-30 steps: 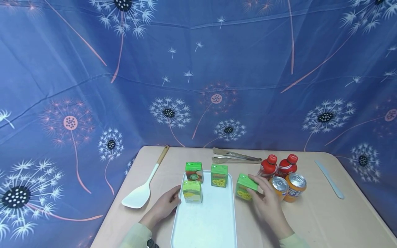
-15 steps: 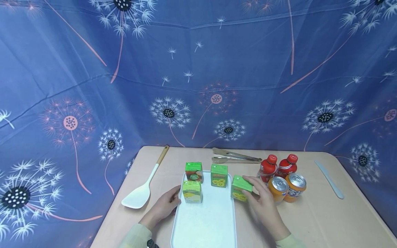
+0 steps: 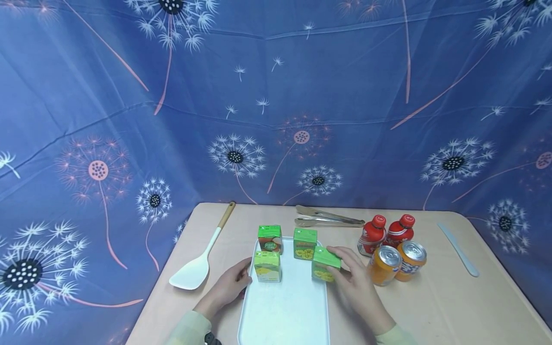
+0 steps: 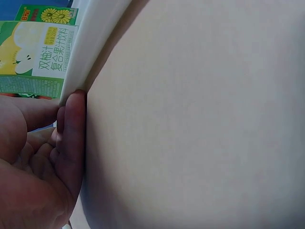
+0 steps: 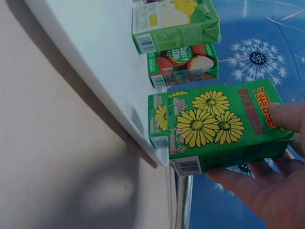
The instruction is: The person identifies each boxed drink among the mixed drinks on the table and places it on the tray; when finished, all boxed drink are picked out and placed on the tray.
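Observation:
My right hand (image 3: pixel 358 287) grips a green drink carton with yellow flowers (image 3: pixel 324 264) by its upper part. The carton is over the right edge of the white tray (image 3: pixel 284 311); in the right wrist view its base looks slightly raised from the tray. On the tray's left side, my left hand (image 3: pixel 230 283) holds the rim, fingers curled against it. Standing on the tray are a light green juice carton (image 3: pixel 267 267), a green and red juice carton (image 3: pixel 270 239) and a second flowered drink carton (image 3: pixel 304 245). The left wrist view shows the fingers (image 4: pixel 74 138) against the tray edge.
Orange soda cans (image 3: pixel 385 266) and red-capped bottles (image 3: pixel 372 235) stand right of my right hand. Metal tongs (image 3: pixel 323 218) lie behind the tray. A white spatula (image 3: pixel 194 270) lies at left, a pale blue knife (image 3: pixel 459 251) at far right. A patterned blue cloth (image 3: pixel 276 96) hangs behind.
My right hand has carried the flowered drink carton leftward, from beside the tray to over its right edge. The left hand has stayed at the tray's rim.

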`<state>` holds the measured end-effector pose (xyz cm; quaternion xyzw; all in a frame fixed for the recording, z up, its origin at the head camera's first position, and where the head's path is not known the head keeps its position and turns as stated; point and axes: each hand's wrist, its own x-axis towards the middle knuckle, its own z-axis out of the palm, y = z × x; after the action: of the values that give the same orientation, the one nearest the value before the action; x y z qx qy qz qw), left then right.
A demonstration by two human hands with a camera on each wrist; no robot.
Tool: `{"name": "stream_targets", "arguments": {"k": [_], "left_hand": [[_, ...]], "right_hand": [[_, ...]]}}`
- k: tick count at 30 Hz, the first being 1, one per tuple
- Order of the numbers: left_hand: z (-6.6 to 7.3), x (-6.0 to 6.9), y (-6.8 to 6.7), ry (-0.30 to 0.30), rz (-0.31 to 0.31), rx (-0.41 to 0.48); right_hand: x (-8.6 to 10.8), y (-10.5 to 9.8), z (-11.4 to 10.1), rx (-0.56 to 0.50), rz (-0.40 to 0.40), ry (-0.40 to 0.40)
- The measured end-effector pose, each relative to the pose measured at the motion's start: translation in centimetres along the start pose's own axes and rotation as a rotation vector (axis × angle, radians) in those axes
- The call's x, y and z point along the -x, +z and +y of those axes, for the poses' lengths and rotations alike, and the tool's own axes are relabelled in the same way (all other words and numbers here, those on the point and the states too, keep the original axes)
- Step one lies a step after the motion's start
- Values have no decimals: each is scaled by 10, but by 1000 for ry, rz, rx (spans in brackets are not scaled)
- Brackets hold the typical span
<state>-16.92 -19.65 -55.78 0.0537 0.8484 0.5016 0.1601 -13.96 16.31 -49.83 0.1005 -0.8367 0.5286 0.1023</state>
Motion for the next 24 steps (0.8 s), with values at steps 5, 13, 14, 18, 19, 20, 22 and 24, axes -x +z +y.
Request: {"name": "stream_targets", "arguments": {"k": [5,13,14,18,19,20,22,24], "left_hand": [[0,0,1,-1,-1,5],[0,0,1,-3,10,0],[0,0,1,-3,11,0],[-1,-1,1,-1,12,-6],[-1,-1,1,1,13,-11],[0,-1,1,1,14,-14],[1,0,1,-1,13,-11],[2,0,2,-7,9,7]], "right_hand": [[-1,8,-2,-61,-27,22],[-3,22,0,-105,-61,50],[-3,24,0,-108,-64,53],[-3,29,-1,-91,-74,68],[-3,31,-1,-87,-79,69],[-3,31,-2,-81,-83,70],[-3,33,-1,-74,-90,74],[-3,35,-1,-70,-96,76]]}}
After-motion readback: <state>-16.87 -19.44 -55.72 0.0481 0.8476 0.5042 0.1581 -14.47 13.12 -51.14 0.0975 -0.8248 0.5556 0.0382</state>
